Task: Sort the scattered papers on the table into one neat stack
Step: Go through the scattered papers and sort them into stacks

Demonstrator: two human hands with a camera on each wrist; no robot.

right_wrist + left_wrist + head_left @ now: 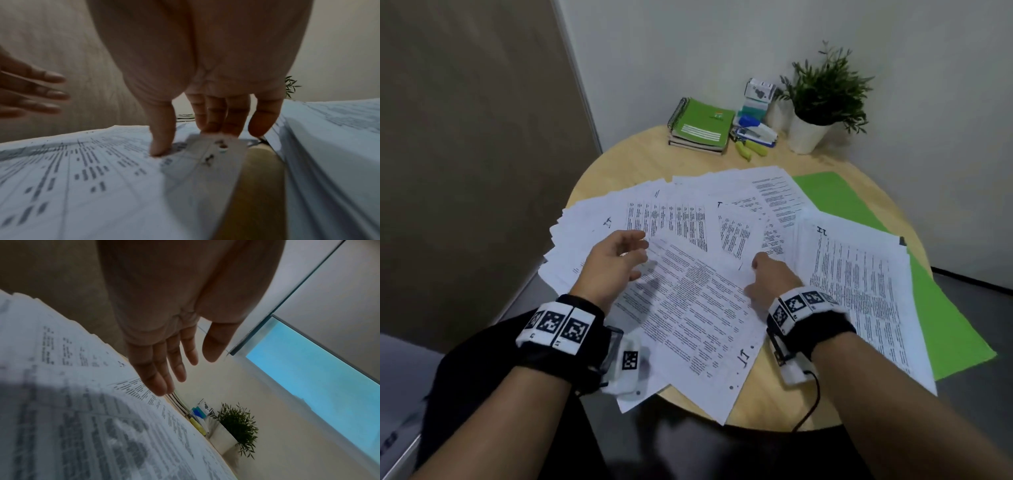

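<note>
The papers lie fanned across the table, overhanging its near edge. The right hand pinches one sheet's edge; the left hand hovers with fingers relaxed, holding nothing. Risk: dragging this sheet may push overhanging sheets off the edge.

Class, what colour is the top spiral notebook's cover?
Green with white stripes: the spiral notebook, clearest in the head view.
</note>
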